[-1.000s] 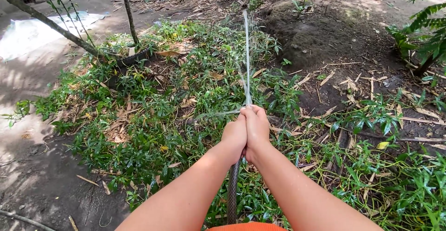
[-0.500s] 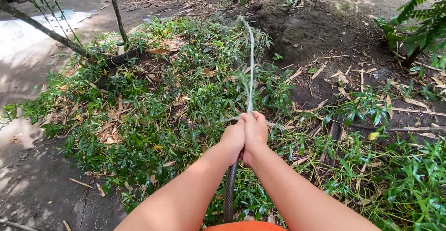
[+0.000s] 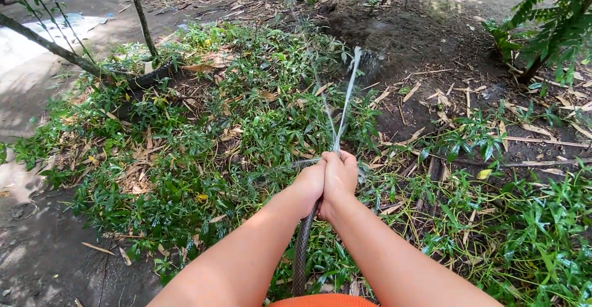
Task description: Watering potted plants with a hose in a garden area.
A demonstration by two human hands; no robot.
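We hold a grey hose (image 3: 301, 251) in both fists: our left hand (image 3: 310, 185) and right hand (image 3: 341, 177) are clamped side by side round its end, pinching it so a thin jet of water (image 3: 346, 100) shoots over the leafy ground plants (image 3: 246, 128) toward bare soil (image 3: 419, 41). The hose looks soft, bendy and likely wet-slick, so we judge a firm grip near the mouth steers it best.

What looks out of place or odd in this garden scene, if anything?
Nothing looks damaged. Both hands, left hand and right hand, grip the hose; its water jet splits into two streams. Dry leaves lie scattered among the green plants.
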